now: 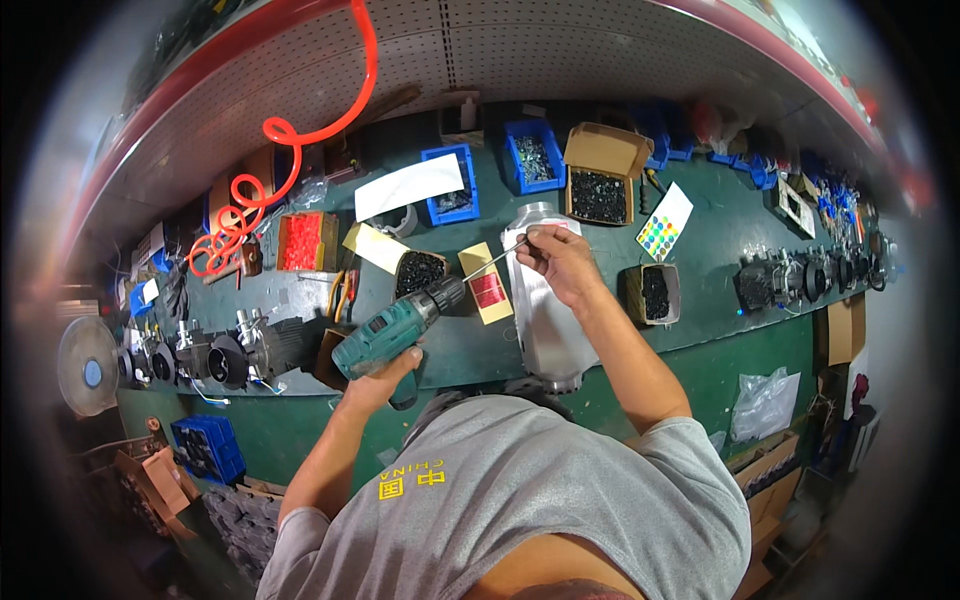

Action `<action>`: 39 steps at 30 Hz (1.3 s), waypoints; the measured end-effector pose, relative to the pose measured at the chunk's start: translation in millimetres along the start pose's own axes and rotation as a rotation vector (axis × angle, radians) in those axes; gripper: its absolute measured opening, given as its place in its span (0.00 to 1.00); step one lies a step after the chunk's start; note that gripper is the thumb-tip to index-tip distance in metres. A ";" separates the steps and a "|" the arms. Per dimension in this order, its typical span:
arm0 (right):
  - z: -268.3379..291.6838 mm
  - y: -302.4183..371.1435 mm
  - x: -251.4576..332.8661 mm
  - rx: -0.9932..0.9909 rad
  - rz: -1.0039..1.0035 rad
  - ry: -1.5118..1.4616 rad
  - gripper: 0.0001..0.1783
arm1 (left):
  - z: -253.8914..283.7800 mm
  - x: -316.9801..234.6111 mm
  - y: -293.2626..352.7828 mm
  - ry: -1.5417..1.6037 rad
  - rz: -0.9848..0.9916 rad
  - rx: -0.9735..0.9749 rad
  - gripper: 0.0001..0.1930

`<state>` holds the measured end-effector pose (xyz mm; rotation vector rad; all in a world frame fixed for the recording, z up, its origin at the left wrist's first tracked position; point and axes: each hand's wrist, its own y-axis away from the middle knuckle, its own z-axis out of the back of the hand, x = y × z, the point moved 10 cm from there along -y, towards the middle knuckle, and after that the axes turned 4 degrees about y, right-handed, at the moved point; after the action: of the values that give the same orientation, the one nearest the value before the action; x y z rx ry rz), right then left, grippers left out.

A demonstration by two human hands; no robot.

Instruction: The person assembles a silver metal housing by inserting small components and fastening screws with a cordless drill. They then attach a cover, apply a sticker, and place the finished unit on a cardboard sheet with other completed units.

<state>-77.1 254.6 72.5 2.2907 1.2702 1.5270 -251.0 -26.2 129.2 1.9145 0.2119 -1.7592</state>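
My left hand (pixel 385 382) is wrapped round the grip of a teal and black cordless drill (pixel 385 336), its chuck pointing up and to the right. A long thin driver bit (pixel 497 262) reaches from the chuck to my right hand (pixel 563 262), whose fingers are pinched at the bit's tip. Whether a small screw is also between them is too small to tell. Below the right hand a silver metal housing (pixel 548 335) lies lengthwise at the table's near edge. Under the bit is a cream card with a red label (pixel 488 290), beside the housing.
Black small parts fill a box (pixel 420 272) near the drill, another (pixel 655 293) right of the housing, and a cardboard box (pixel 598 194) behind. Blue bins (pixel 533 157) stand farther back. Motor assemblies (pixel 255 350) line both sides. A coiled orange hose (pixel 285 135) hangs at left.
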 end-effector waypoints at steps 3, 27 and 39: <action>0.3 -1.6 6.8 0.000 0.004 -0.029 0.05 | -4.9 -2.2 -3.8 0.069 0.005 0.008 0.15; -10.8 -136.9 -8.6 0.535 0.191 1.704 0.20 | -11.3 -61.2 -119.0 -0.261 0.148 0.115 0.07; -12.2 -122.8 23.3 0.340 0.230 1.669 0.34 | -40.5 -100.9 -145.7 -0.477 0.057 0.285 0.24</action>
<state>-154.3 345.6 33.2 0.7785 1.4034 3.7111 -295.7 140.1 187.5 1.5924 -0.2757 -2.2360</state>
